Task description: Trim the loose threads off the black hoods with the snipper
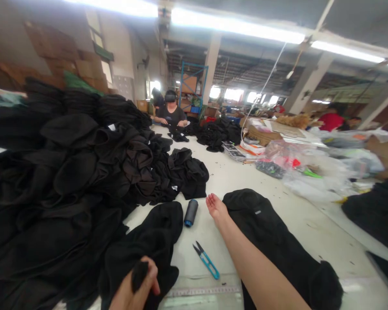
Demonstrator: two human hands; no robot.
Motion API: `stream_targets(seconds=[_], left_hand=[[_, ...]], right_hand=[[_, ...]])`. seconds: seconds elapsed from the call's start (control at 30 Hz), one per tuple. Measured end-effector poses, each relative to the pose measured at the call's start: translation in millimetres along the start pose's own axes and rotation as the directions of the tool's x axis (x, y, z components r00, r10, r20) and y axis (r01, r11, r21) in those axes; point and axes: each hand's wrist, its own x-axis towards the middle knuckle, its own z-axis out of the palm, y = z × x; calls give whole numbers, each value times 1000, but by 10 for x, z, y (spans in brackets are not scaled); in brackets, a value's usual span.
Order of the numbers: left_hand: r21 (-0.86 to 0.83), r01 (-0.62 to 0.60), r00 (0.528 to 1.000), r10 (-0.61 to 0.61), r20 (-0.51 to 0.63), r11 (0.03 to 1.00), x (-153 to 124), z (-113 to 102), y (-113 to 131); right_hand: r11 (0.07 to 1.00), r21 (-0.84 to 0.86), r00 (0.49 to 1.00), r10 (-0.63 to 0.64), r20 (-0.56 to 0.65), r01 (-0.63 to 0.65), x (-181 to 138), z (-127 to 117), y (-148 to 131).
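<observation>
My left hand point(145, 277) is closed on a black garment point(148, 234), and a bunch of its cloth pokes up between thumb and fingers. Palm up and holding nothing, my right hand point(216, 206) has its fingers stretched out beside another black garment point(265, 228), which lies long across the table to the right of that arm. Between the two hands a dark thread spool point(191, 212) with a blue base lies on its side. Nearer me are blue-handled thread snips point(207, 260), their blades pointing away from me.
A large heap of black garments point(67, 168) covers the left side. A printed measuring tape point(203, 291) runs along the near edge of the white table point(226, 172). Plastic bags point(320, 168) and papers stand at right. Across the table a person point(171, 114) handles black cloth.
</observation>
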Motion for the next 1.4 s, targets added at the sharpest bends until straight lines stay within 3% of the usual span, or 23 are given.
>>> stream_targets(seconds=[0.07, 0.17, 0.27, 0.3, 0.37, 0.4, 0.43, 0.5, 0.57, 0.63, 0.7, 0.8, 0.93, 1.07, 1.2, 1.3, 1.4], left_hand=[[-16, 94, 994, -95, -54, 995, 170, -266, 207], [-126, 131, 990, -135, -26, 983, 374, -622, 392], [-289, 161, 982, -182, -46, 944, 430, -792, 352], [-337, 170, 978, -201, -58, 926, 424, -810, 306], [-409, 166, 970, -222, -94, 897, 402, -816, 209], [-431, 148, 968, -219, -119, 890, 391, -811, 169], [-441, 123, 969, -203, -140, 889, 381, -806, 137], [-418, 65, 977, -144, -160, 906, 362, -794, 100], [-344, 24, 985, -81, -152, 938, 341, -773, 82], [-262, 22, 988, -60, -139, 965, 314, -734, 64], [-221, 49, 990, -77, -121, 974, 284, -680, 41], [-205, 87, 994, -99, -47, 975, 246, -607, 22], [-139, 56, 994, -42, 99, 989, 214, -587, 85], [-61, 7, 973, 8, 229, 998, 193, -598, 210], [-54, -59, 951, 72, 300, 997, 174, -584, 336], [-61, -132, 935, 144, 324, 989, 160, -565, 413], [3, -219, 923, 206, 325, 976, 147, -544, 429]], right_hand=[[997, -44, 998, -60, 35, 61, -112, 81, -206], [971, -113, 968, -191, 163, 210, -383, 239, -622], [906, -149, 892, -342, 295, 397, -727, 424, -1024], [843, -193, 837, -417, 354, 502, -866, 482, -1108], [528, -316, 603, -558, 570, 788, -1191, 583, -1154], [366, -312, 474, -547, 690, 877, -1372, 624, -1112], [248, -264, 355, -488, 797, 932, -1555, 661, -1032], [130, -114, 150, -308, 939, 985, -1890, 722, -800], [56, 7, 4, -186, 983, 998, -2134, 767, -562], [8, 63, -62, -131, 989, 998, -2263, 790, -399], [-2, 53, -53, -103, 993, 999, -2297, 787, -332], [16, -7, 8, -56, 998, 1000, -2273, 736, -338], [46, -43, 44, -27, 999, 998, -2269, 623, -355], [174, -26, 31, -25, 999, 984, -2294, 541, -382], [271, -72, 46, 99, 994, 960, -2292, 501, -453], [265, -67, 25, 160, 987, 962, -2292, 475, -458], [185, -66, 37, 158, 987, 981, -2301, 461, -410]])
